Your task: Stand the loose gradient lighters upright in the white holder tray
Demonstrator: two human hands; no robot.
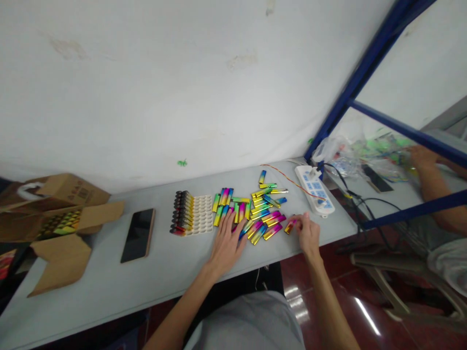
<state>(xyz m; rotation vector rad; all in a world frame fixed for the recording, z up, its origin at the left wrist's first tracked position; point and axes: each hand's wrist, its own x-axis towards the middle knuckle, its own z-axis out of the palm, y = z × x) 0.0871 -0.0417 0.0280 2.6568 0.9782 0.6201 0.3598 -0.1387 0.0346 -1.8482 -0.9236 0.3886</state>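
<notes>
Right grip point(308, 235): curled closed on gradient case point(289, 227), at its left
Left grip point(225, 239): spread, touching loose cases point(259, 234), others between grips
Handling: likely light, stiff, slick; pinch long sides

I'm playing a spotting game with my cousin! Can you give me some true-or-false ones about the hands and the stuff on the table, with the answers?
1. The phone lies between the cardboard box and the white tray. True.
2. The cardboard box is shut. False: it is open.
3. The left hand is spread over some shiny pieces. True.
4. The right hand is on the phone. False: its fingers are at one of the shiny pieces.
5. The dark-topped pieces are at the right side of the white tray in the picture. False: they are at its left side.
6. The power strip is white. True.
</notes>
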